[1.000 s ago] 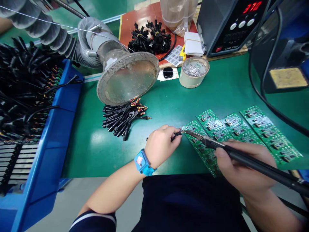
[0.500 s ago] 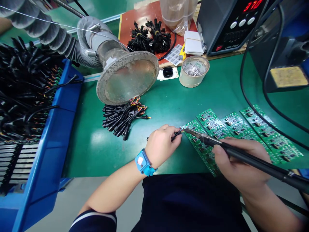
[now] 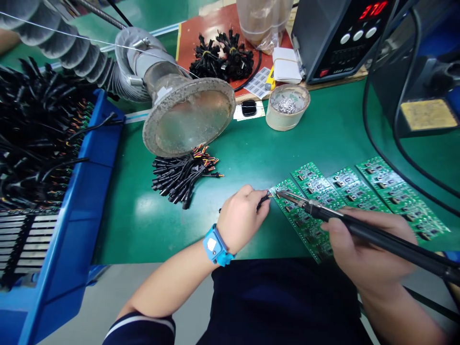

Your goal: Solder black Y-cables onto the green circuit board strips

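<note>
4 component-studded green boards, left hand pinching black cable, right hand gripping black soldering iron

Circuit boards lie on the table right of the cable pile — crate farther left, tub farther back.

A plain, dark navy top covers the torso below the near edge of the counter. The left sleeve is short and of the same navy, with a thin white stripe running round close to its hem. A bright blue wristband circles the left wrist: a squarish case bearing a pale patch and a small dot, on a blue strap that bunches at one side. Left fingers and right fingers are bare, as are both forearms.
</note>
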`<state>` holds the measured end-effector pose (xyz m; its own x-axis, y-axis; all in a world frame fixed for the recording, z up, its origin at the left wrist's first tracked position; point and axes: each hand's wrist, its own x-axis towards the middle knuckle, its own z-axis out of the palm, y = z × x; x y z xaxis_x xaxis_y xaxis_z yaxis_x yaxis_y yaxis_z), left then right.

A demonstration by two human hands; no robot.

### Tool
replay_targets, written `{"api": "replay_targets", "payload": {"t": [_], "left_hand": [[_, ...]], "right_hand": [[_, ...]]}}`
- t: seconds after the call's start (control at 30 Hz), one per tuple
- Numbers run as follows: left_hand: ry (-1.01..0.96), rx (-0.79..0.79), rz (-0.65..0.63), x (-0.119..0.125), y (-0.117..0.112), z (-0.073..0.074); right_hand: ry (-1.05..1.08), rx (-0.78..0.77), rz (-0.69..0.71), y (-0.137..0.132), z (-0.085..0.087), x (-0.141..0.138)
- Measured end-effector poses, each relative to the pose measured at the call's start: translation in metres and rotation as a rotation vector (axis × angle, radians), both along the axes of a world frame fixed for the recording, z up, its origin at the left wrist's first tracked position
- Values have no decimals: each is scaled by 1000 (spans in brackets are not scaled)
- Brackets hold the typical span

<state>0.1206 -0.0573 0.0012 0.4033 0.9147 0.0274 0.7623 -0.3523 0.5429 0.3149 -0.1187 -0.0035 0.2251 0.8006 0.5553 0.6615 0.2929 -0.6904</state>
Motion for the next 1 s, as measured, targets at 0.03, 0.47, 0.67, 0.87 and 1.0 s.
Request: {"api": "replay_targets", "payload": {"t": [0.03,0.47,0.67,0.87,1.0], "left_hand": [[8,13,1,0,0,0],[95,103,-16,3,-5,-3],[122,151,-18,4,-6,-5],[169,181,-16,4,-5,-4],[205,136,-26,1,-6,0]], "right_hand": [[-1,-17,4,0,-1,-1],[39,-40,-5,-3,-1,-5],[104,-54,-47,-7,-5,-4],[359,-12,-126,-24,-20,-15],[313,35,-77,-35,-30,-16]]}}
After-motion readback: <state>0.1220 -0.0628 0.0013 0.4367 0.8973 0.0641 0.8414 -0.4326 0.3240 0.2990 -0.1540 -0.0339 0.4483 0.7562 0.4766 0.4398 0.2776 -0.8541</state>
